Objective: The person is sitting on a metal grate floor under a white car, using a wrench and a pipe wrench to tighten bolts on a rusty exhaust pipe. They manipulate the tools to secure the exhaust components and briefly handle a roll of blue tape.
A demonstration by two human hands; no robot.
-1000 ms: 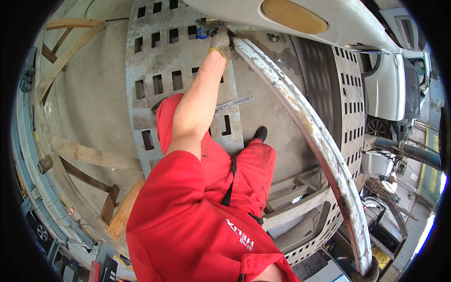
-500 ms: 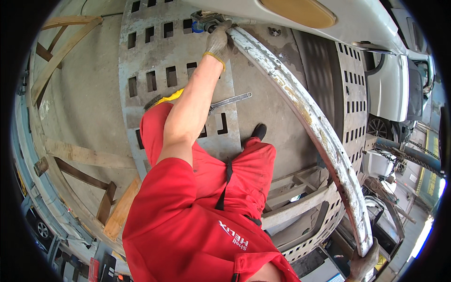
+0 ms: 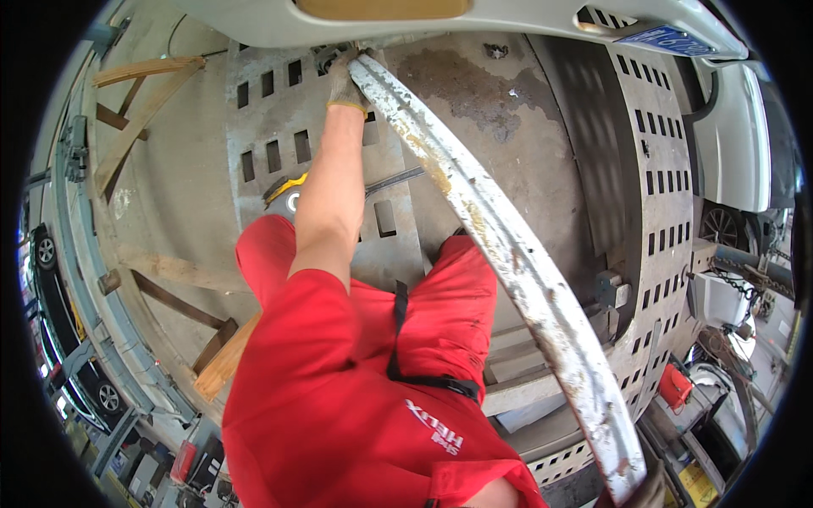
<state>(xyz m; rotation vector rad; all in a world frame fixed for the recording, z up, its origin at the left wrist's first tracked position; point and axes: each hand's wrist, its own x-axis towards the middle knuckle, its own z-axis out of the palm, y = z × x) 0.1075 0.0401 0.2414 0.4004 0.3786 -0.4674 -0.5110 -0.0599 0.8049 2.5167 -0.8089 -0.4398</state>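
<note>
A long, curved metal bumper beam, its white paint worn and rust-stained, runs diagonally from the top middle to the lower right. My left hand, in a grey knit work glove, is closed round its far end. At the near end my right hand, also gloved, is closed on the beam and partly cut off by the lower rim. Just beyond my left hand is a dark metal clamp-like part, mostly hidden. Beside my left forearm lie a wrench and a yellow-handled brush.
A white car bumper hangs across the top. Slotted metal platforms stand left and right. Wooden frames are at the left. Another white car is at the far right, with clutter and a red container below.
The beam has shifted left across the view, with both my hands still on it. Its far end has come away from the clamp-like part's blue piece, which no longer shows. The view has shifted too.
</note>
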